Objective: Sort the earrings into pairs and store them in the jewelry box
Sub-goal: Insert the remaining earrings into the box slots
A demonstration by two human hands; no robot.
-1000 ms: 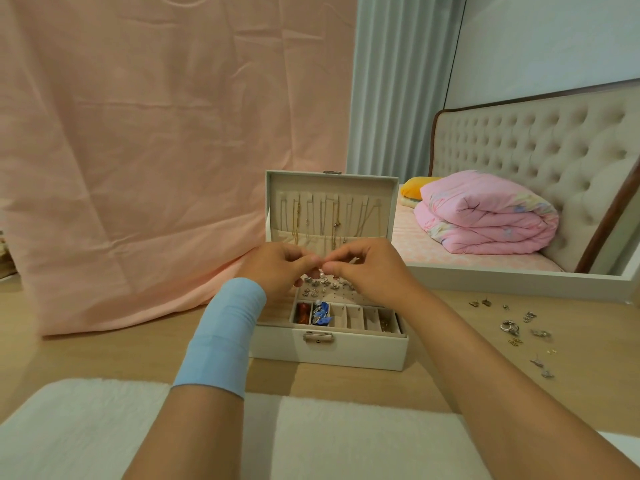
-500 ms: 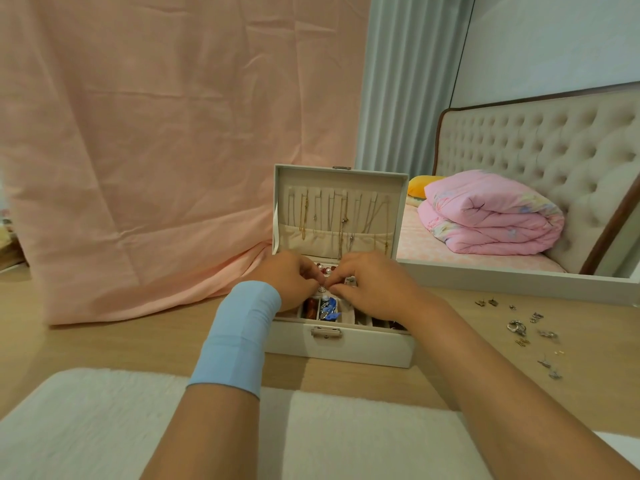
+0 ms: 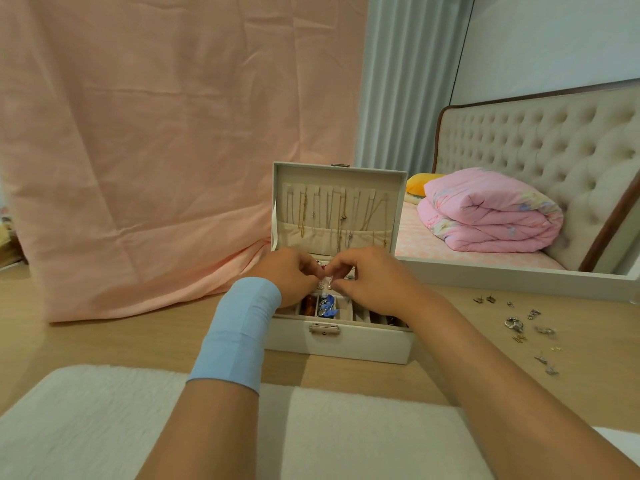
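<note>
Lower, left hand, right hand, pinching earring

The tall lid blocks the back of the jewelry box. Loose earrings dot the table at right; there is room at left.

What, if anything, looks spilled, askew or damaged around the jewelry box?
Nothing looks damaged. The jewelry box sits square on the table, lid upright. The only untidy spot is the loose earrings scattered on the table to its right, not yet sorted.
</note>
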